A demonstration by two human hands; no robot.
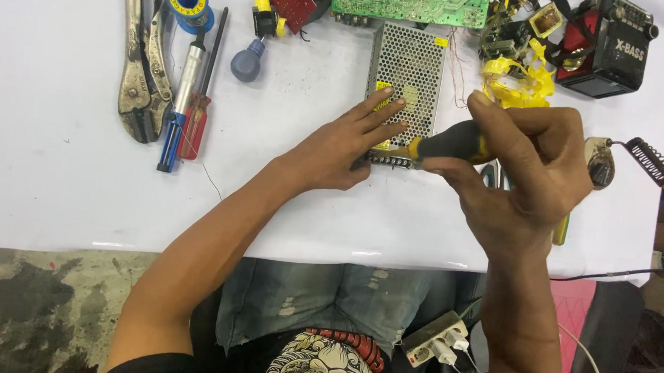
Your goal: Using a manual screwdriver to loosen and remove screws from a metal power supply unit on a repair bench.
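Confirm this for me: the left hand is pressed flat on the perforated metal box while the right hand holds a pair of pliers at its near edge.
Not quite. In the head view the right hand holds a black-and-yellow screwdriver, not pliers. The locking pliers lie untouched at far left. The left hand does rest on the perforated metal box.

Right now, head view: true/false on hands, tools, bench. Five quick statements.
1. The right hand holds a screwdriver with a black and yellow handle. True.
2. The left hand rests flat on the perforated metal box. True.
3. The locking pliers lie at the right end of the white table. False: they lie at the left end, beside two screwdrivers.
4. The green circuit board lies nearer the person than the metal box. False: it lies beyond it, at the far edge.
5. The soldering iron stand is held in the left hand. False: it sits untouched at the right.
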